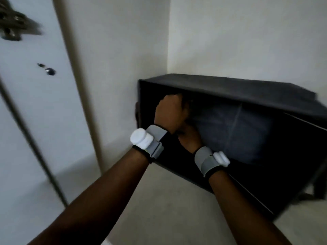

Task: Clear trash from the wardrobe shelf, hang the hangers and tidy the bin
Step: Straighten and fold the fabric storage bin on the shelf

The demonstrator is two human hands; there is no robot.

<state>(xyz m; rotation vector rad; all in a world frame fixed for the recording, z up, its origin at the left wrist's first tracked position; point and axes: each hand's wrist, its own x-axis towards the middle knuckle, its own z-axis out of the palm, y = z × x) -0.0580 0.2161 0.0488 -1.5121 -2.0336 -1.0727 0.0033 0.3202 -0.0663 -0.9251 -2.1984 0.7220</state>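
Observation:
A black fabric bin (238,89) lies tipped on its side on the wardrobe shelf (159,206), its opening facing me. Something blue-grey, like folded cloth (233,135), fills the inside. My left hand (169,112) is clenched at the upper left corner of the opening, and a fingertip shows outside the bin's left wall, so it seems to grip that wall. My right hand (189,138) reaches into the bin just below the left one, with its fingers hidden. Both wrists wear grey bands with white sensors.
The wardrobe's pale side wall (115,76) and back wall (247,41) close in the bin on the left and behind. The open white door (35,103) with a metal hinge (16,27) stands at the left. Bare shelf lies in front of the bin.

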